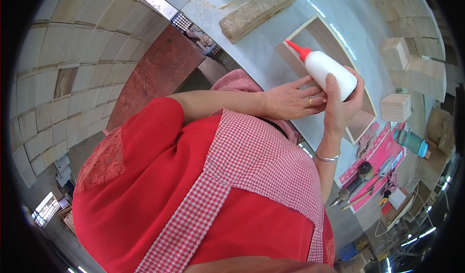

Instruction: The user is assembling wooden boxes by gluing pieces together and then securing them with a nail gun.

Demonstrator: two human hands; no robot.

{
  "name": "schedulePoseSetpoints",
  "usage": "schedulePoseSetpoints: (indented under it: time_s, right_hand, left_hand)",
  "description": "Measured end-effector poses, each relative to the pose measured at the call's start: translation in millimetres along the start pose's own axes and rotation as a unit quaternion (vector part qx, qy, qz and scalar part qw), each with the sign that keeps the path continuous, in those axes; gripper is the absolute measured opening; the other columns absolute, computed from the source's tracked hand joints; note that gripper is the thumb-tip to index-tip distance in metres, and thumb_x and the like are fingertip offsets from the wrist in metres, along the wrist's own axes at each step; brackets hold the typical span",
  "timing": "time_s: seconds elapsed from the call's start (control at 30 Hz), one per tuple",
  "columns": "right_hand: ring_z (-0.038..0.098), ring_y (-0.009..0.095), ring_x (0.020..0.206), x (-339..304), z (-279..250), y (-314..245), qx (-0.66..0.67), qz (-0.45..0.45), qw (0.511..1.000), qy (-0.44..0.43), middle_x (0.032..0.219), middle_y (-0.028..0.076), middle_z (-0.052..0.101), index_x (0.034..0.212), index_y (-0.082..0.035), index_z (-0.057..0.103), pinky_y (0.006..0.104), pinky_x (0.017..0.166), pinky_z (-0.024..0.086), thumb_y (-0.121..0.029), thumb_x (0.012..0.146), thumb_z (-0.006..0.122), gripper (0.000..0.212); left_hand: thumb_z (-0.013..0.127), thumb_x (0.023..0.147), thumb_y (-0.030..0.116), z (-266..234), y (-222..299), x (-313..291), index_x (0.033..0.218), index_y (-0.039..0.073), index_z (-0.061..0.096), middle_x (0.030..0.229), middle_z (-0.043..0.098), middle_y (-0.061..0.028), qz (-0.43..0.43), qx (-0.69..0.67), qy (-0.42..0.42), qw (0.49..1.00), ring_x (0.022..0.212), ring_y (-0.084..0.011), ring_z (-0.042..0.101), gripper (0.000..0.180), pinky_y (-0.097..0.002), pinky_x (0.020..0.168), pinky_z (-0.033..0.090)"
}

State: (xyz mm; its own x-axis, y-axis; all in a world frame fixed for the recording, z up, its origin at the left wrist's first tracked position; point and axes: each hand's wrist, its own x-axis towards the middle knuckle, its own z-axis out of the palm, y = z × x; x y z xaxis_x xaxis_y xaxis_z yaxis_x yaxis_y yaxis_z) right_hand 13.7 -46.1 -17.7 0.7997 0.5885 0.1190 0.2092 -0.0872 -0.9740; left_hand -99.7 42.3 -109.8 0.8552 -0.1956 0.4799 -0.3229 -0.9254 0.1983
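Observation:
A white squeeze bottle (325,72) with a red pointed nozzle lies tilted in my right hand (345,103). My thumb presses on its side and the fingers wrap round its base. The nozzle points to the far left, over a corner of a shallow rectangular wooden frame (339,45) on the table. Against the bottle's lower side and my right palm rests my left hand (294,98), its fingers stretched out and a gold ring on one. Its fingertips are partly hidden, as is the frame's near side below both hands.
A long block wrapped in clear film (259,11) lies on the pale table (213,16). Stacked wooden pieces (395,108) stand at the right, with a teal bottle (410,143) and brushes (363,193) on a pink sheet. Wooden boards (63,69) are piled high at the left.

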Motion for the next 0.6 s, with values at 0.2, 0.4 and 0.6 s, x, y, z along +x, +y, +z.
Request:
schedulePoseSetpoints:
  time_s: [0.2, 0.4, 0.6]
  right_hand:
    - [0.063, 0.017, 0.101, 12, 2, 2, 0.004, 0.032, 0.999, 0.034, 0.112, 0.011, 0.064, 0.120, 0.000, 0.058, 0.0317, 0.086, 0.053, -0.017, 0.086, 0.085, 0.046]
    - [0.064, 0.013, 0.074, 28, 3, -4, -0.009, 0.048, 0.997, 0.058, 0.102, 0.011, 0.066, 0.118, 0.001, 0.058, 0.0257, 0.058, 0.051, -0.020, 0.087, 0.085, 0.046]
    - [0.064, 0.013, 0.073, 53, 5, -3, -0.022, 0.038, 0.995, 0.086, 0.101, 0.012, 0.066, 0.116, 0.003, 0.058, 0.0254, 0.052, 0.051, -0.025, 0.087, 0.085, 0.049]
  left_hand:
    - [0.059, 0.093, 0.022, -1, -1, 2, 0.140, 0.017, 0.061, 0.154, 0.045, -0.0036, -0.001, 0.013, 0.004, 1.000, 0.151, -0.0292, 0.034, 0.047, -0.0613, 0.125, 0.020]
    - [0.062, 0.093, 0.022, 0, 2, 4, 0.144, 0.018, 0.058, 0.160, 0.040, -0.0024, -0.014, 0.046, 0.024, 0.999, 0.154, -0.0252, 0.032, 0.052, -0.0588, 0.124, 0.021]
    - [0.061, 0.093, 0.020, -1, 3, 4, 0.145, 0.015, 0.055, 0.155, 0.043, -0.0033, -0.013, 0.068, 0.050, 0.996, 0.150, -0.0253, 0.035, 0.053, -0.0562, 0.123, 0.026]
